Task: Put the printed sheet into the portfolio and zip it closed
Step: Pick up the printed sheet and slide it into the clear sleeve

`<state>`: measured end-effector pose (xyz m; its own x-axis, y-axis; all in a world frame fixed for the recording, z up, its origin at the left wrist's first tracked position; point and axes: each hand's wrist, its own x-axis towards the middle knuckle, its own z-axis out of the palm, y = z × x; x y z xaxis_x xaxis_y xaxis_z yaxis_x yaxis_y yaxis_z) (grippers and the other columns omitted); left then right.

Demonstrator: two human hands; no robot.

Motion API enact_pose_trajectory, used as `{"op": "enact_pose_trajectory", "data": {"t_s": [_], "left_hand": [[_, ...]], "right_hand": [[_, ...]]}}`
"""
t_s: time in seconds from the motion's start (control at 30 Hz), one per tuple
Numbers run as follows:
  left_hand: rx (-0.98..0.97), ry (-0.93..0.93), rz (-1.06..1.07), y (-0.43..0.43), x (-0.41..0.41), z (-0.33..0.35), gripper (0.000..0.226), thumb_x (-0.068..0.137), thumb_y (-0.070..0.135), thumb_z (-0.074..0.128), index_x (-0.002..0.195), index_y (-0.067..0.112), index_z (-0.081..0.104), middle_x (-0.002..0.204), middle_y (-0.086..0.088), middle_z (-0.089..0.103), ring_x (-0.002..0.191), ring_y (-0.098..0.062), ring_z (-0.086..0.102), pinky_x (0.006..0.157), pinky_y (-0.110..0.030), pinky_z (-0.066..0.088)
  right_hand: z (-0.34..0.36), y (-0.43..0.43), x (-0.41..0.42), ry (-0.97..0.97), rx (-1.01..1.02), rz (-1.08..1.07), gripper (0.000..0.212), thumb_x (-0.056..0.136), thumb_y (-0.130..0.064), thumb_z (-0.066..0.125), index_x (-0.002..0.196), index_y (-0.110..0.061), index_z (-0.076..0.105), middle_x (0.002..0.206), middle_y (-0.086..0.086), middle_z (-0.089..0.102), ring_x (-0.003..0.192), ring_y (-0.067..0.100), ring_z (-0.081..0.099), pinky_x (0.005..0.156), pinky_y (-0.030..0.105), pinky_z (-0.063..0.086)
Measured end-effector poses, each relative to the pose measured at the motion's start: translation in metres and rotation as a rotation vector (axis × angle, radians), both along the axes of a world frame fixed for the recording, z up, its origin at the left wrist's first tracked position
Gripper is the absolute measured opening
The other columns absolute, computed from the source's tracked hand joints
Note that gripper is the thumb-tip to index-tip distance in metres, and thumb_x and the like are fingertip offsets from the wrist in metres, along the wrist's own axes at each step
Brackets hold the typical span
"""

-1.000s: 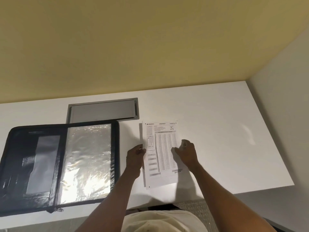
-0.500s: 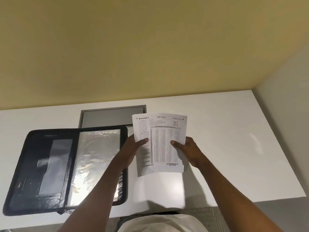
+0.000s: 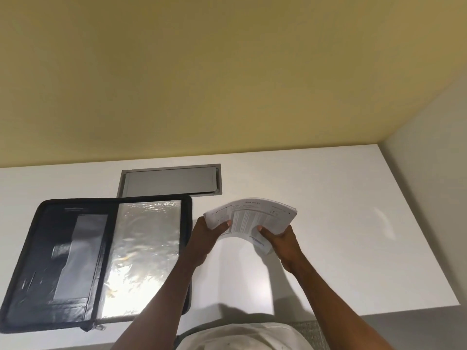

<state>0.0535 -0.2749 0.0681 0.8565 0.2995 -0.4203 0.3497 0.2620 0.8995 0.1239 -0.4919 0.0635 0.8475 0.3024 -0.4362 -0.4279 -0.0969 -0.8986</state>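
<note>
Portfolio: We see the black portfolio [image 3: 75,263] lying open and flat on the left of the white desk [image 3: 353,248], its zipper undone, the zipper pull at its near edge.
Portfolio, left half: We make out dark pockets with a pale reflection across them; we cannot tell whether anything sits inside.
Portfolio, right half: We see a shiny clear sleeve [image 3: 145,258] filling this side, glaring under the light; what it holds we cannot tell.
Printed sheet: We find the printed sheet [image 3: 252,218] outside the portfolio, held above the desk just to the right of the case, bowed upward in an arch, print side facing us.
Left hand: We see the left hand [image 3: 209,231] gripping the sheet's left edge, thumb on top.
Right hand: We see the right hand [image 3: 280,238] pinching the sheet's near right corner, thumb on the printed face.
Hatch: We note a grey hatch [image 3: 169,181] set flush in the desk, its lid closed, just beyond the portfolio's far edge.
Edges: We see the portfolio's far right corner close to the left hand; the desk meets a yellow wall [image 3: 202,72] behind and a pale wall on the right.
Open room: We see bare white desk to the right of the hands.
</note>
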Motion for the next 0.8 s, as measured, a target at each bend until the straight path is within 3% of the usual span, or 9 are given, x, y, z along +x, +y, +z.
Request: {"op": "enact_pose_trajectory", "data": {"t_s": [0.27,0.5,0.67,0.8], "left_hand": [[0.036,0.007,0.011,-0.001,-0.005,-0.009,0.031,0.092,0.009,0.076,0.118,0.024,0.070,0.112,0.001,0.079,0.109,-0.019,0.073,0.085,-0.029,0.061],[0.053,0.041,-0.030,0.002,-0.012,-0.014,0.030,0.093,0.007,0.076,0.115,0.026,0.069,0.111,0.008,0.079,0.104,-0.009,0.073,0.092,-0.032,0.060],[0.066,0.098,-0.067,0.003,-0.018,-0.022,0.029,0.093,0.012,0.077,0.114,0.031,0.069,0.113,0.007,0.079,0.109,-0.013,0.072,0.100,-0.042,0.058],[0.138,0.096,-0.121,0.014,-0.021,-0.020,0.025,0.093,0.020,0.076,0.116,0.029,0.072,0.111,0.014,0.079,0.108,-0.007,0.073,0.104,-0.040,0.056]], "right_hand": [[-0.006,-0.001,-0.002,-0.007,-0.020,-0.009,0.024,0.090,-0.012,0.077,0.109,-0.025,0.073,0.110,0.003,0.078,0.105,0.023,0.073,0.097,0.050,0.057],[-0.008,0.000,-0.004,-0.002,-0.066,0.018,0.023,0.089,-0.015,0.078,0.110,-0.025,0.073,0.109,0.001,0.079,0.104,0.021,0.074,0.098,0.050,0.057],[-0.009,-0.001,-0.008,-0.009,-0.085,0.055,0.024,0.091,-0.019,0.077,0.114,-0.025,0.072,0.112,0.000,0.078,0.106,0.019,0.073,0.096,0.045,0.058],[0.000,0.000,0.004,-0.074,-0.160,0.221,0.018,0.092,-0.026,0.075,0.110,-0.027,0.074,0.107,-0.002,0.080,0.101,0.019,0.075,0.089,0.037,0.061]]}}
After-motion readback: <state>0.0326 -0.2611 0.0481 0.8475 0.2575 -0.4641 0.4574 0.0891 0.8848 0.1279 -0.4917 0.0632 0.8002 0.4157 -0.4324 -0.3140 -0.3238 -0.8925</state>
